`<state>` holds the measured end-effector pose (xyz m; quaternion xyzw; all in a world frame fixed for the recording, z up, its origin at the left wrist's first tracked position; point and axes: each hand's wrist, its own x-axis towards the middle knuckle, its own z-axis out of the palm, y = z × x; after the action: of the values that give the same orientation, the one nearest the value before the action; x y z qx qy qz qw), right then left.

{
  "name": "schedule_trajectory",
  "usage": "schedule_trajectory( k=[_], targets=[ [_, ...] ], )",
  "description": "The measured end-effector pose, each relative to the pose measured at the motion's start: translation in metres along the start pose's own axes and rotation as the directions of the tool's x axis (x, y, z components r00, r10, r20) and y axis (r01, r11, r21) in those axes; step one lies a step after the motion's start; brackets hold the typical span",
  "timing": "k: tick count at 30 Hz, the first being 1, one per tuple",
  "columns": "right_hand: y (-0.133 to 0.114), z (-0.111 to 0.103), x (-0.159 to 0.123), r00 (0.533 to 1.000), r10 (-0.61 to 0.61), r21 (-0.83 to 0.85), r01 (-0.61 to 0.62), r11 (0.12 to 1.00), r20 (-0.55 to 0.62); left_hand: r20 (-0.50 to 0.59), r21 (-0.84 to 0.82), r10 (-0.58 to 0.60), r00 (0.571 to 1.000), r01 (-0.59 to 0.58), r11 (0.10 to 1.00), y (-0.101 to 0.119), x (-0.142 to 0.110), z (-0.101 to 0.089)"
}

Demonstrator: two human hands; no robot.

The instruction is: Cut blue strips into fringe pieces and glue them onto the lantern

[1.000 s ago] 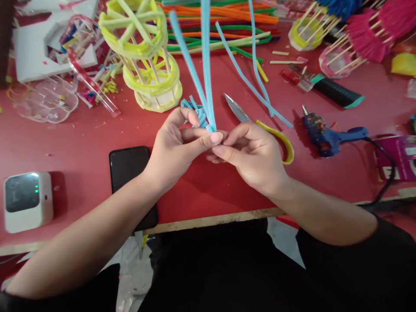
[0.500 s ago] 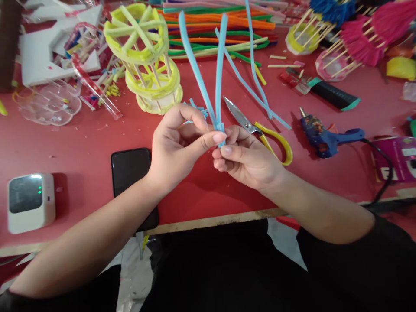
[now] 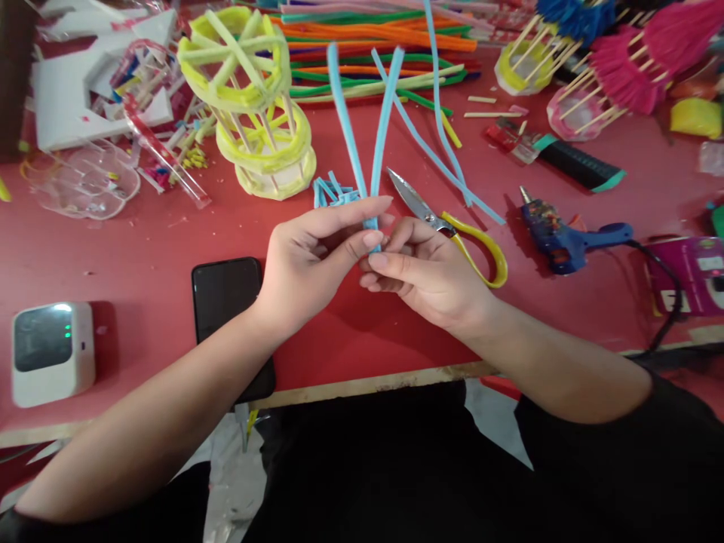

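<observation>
Two light-blue pipe cleaner strands (image 3: 385, 124) rise in a V from between my fingertips, joined at their lower end. My left hand (image 3: 317, 260) pinches that joined end between thumb and fingers. From the other side, my right hand (image 3: 427, 271) grips the bottom of it with thumb and fingertips, which partly hide it. Behind my left fingers lies a small pile of cut light-blue pieces (image 3: 333, 188). Scissors (image 3: 446, 221) with yellow handles rest just beyond my right hand. Two more blue pipe cleaners (image 3: 415, 143) lie crossed behind the scissors.
A yellow wheel-ended stick frame (image 3: 263, 143) stands at back left, near a clear flower-shaped tray (image 3: 84, 181). A phone (image 3: 223, 294) lies under my left forearm; a white device (image 3: 53, 354) sits far left. A blue glue gun (image 3: 571, 234) and a cutter (image 3: 577, 162) lie right.
The blue strands have shifted lower and spread into a wider V. My left forefinger has straightened and now lies across their front near the joined end. My right hand keeps its pinch.
</observation>
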<state>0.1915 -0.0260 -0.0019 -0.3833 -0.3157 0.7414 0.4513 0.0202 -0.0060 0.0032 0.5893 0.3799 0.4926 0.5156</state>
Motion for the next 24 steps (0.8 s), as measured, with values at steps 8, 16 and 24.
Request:
schedule_trajectory(
  k=[8,16,24],
  targets=[
    [-0.019,-0.005,-0.003,0.997,-0.075,-0.421,0.066,0.904,-0.003,-0.006,0.010,-0.084,0.996,0.084,0.996,0.001,0.000,-0.003],
    [-0.060,-0.042,-0.045,0.951,-0.302,-0.899,-0.191,-0.393,-0.070,-0.041,0.096,-0.004,0.999,0.008,0.995,0.005,0.000,-0.006],
    [-0.061,-0.048,-0.037,0.957,-0.125,-0.805,-0.288,-0.518,-0.262,0.050,0.280,0.011,0.999,-0.025,0.960,0.003,-0.003,-0.007]
  ],
)
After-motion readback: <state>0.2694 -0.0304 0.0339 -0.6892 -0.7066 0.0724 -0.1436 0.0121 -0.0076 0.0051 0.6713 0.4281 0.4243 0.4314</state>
